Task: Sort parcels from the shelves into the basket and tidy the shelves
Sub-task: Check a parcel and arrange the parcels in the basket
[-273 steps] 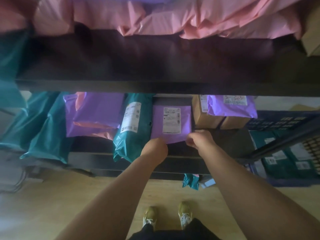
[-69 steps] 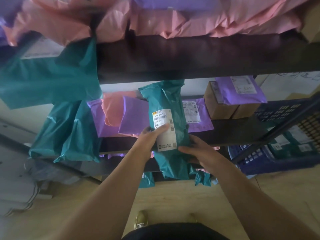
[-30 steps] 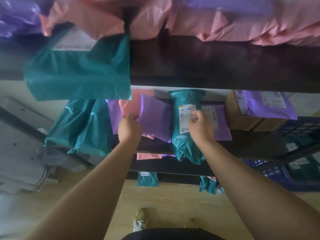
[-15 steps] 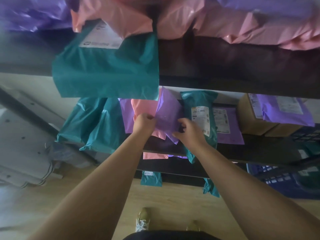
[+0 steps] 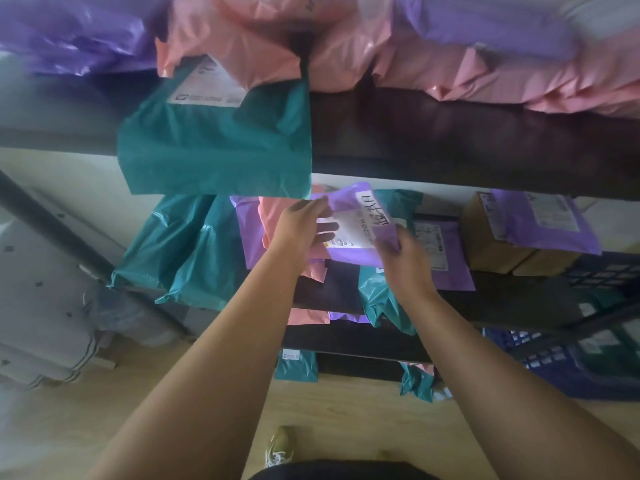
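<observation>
Parcel storeroom: dark shelving (image 5: pixel 450 140) stacked with labelled poly mailers (image 5: pixel 214 150) and cardboard boxes (image 5: pixel 485 247), with a blue plastic crate (image 5: pixel 547 362) on the wooden floor (image 5: pixel 346 410).

Two hands (image 5: pixel 300 226) (image 5: pixel 403 259), one held purple parcel (image 5: pixel 350 252), two cardboard boxes (image 5: pixel 484 244) (image 5: pixel 544 264), one blue basket (image 5: pixel 554 362).

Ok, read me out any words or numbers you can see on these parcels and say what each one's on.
Nothing reads cleanly.
Held purple parcel: black handwriting on its label, blurred.
Big teal parcel: label print too small.
Flat purple parcel: label too blurred.
Draped purple parcel on the box: label too small.
</observation>
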Demonstrator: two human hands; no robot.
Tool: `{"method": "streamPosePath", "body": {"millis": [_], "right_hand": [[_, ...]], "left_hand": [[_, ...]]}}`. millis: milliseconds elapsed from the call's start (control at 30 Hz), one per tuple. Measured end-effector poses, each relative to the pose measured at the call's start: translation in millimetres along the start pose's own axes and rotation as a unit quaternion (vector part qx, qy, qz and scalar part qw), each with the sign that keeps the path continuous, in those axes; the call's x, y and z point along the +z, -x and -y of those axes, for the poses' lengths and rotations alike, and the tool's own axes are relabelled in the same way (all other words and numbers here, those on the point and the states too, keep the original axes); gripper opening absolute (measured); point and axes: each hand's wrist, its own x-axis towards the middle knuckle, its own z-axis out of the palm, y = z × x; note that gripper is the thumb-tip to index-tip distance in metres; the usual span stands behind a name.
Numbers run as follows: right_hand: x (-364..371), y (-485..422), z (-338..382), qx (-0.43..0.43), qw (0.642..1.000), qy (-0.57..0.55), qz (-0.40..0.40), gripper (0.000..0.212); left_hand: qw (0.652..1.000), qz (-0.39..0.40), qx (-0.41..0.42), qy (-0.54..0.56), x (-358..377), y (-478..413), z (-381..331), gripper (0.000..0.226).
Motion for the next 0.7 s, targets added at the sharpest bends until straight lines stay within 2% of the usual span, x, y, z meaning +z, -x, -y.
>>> {"method": "streamPosePath", "body": {"millis": [133,267,333,433,500,600,633,700], "right_hand": [[-23,-5,-3,0.091,0.987,-0.132,-0.024,0.010],[-35,-6,-7,0.185,0.962,-0.202,-0.003,0.015],[-39,-4,-9,0.218,0.951,-0.218,0.006,0.022],[-49,1,-16,0.221,0.936,-0.263,0.079,0.008],[-54,2,-19,0.218,0.930,-0.275,0.113,0.017],[-56,4,-16,0.209,0.942,-0.229,0.129,0.009],[-57,3,-19,0.205,0.948,-0.210,0.126,0.013],[-65,3,-17,0.206,0.947,-0.232,0.087,0.036]], "left_hand": [[0.996,-0.082,-0.039,-0.020,-13,-5,22,0.017],[0.994,-0.099,-0.020,-0.052,-13,4,41,0.020],[0.997,-0.068,-0.027,-0.037,-14,7,45,0.025],[0.998,0.026,-0.057,-0.014,-19,14,47,0.041],[0.995,0.072,-0.069,0.003,-22,16,51,0.044],[0.996,0.059,-0.066,-0.003,-21,18,53,0.036],[0.996,0.050,-0.062,-0.025,-21,18,52,0.036],[0.995,0.046,-0.044,-0.081,-20,17,48,0.034]]}}
